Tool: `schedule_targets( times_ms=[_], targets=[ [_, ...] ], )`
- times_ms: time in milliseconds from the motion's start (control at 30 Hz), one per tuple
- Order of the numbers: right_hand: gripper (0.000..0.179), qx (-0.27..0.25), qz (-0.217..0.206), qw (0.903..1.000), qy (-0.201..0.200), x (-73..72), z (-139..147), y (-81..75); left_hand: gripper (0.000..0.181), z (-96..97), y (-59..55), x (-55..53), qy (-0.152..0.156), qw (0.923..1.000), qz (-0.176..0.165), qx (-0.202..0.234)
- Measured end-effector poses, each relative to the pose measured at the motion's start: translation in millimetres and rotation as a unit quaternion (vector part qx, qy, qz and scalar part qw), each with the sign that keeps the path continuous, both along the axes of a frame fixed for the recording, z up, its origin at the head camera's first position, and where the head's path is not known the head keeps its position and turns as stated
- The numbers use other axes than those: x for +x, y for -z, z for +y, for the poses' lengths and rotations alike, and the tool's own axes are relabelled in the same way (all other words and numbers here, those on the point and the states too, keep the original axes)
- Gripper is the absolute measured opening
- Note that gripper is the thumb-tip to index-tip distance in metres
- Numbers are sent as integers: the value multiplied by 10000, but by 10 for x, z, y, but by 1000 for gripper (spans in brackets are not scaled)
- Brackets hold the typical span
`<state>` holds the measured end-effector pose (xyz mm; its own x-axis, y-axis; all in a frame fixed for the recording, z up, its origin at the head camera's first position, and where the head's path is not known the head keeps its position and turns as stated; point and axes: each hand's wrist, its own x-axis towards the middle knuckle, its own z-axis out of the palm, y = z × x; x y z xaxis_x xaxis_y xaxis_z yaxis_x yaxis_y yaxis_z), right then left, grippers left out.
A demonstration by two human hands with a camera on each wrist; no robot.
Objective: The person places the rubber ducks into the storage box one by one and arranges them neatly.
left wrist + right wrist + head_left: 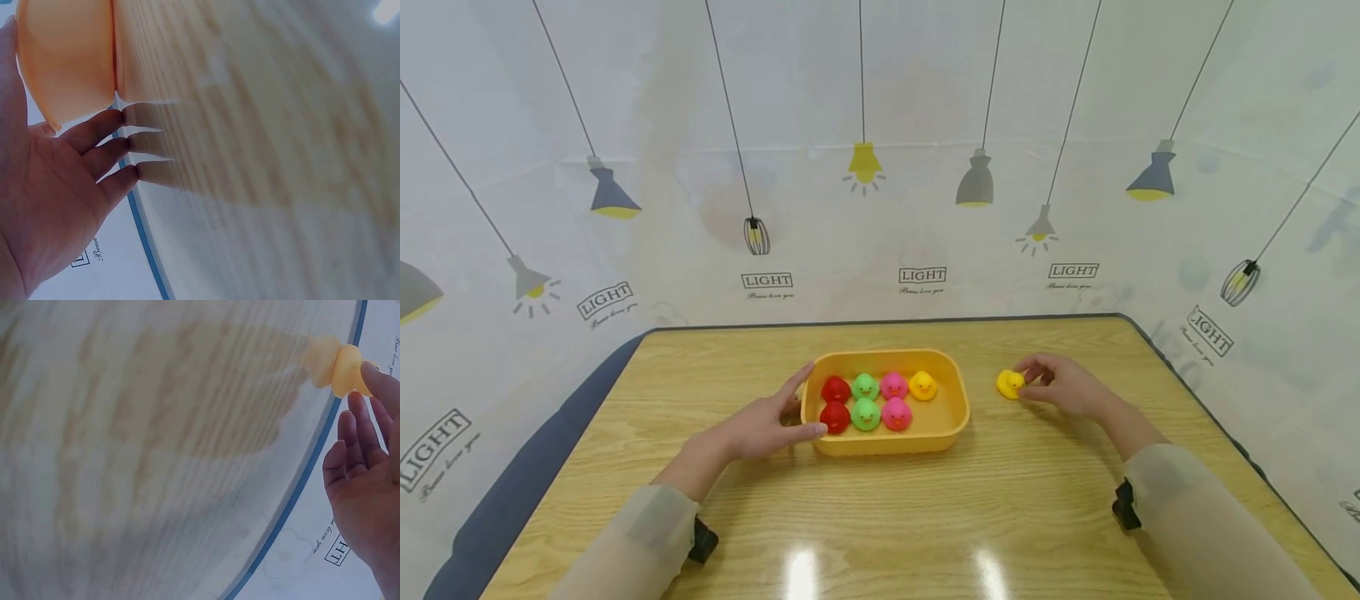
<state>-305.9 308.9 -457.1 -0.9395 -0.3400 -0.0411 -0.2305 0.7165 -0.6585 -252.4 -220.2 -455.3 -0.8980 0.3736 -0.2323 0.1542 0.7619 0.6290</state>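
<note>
A yellow plastic basket (955, 421) stands mid-table with small toy ducks in two rows: two red ducks (834, 417), two green ducks (866, 414), two pink ducks (897, 414) and one yellow duck (922, 386). My left hand (767, 427) rests against its left end, thumb over the front rim and index finger by the back corner; in the left wrist view the other fingers extend fairly straight to the tabletop. Right of the basket, another yellow duck (1006, 384) sits on the table. Thumb and fingertips of my right hand (1060, 385) pinch it from the right.
The wooden table (880, 517) has a dark edge along its back and sides. Behind it hangs a pale cloth backdrop (820, 192) printed with lamps and lettering. A small black device (1126, 505) is strapped at the right wrist, another (702, 542) at the left.
</note>
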Motion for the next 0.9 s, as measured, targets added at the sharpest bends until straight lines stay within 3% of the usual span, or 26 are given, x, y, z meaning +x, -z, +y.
schedule_targets(
  times_ms=[433, 667, 900],
  targets=[
    [39, 87, 144, 9998, 88, 35, -63, -19, 109, -1, 22, -12, 23, 10000, 43, -65],
    [36, 36, 604, 9982, 6, 133, -152, -125, 109, 9, 3, -1, 2, 10000, 33, -36],
    [36, -6, 1117, 9937, 36, 231, -285, -324, 110, 10, -9, 4, 35, 10000, 47, -23]
  ],
)
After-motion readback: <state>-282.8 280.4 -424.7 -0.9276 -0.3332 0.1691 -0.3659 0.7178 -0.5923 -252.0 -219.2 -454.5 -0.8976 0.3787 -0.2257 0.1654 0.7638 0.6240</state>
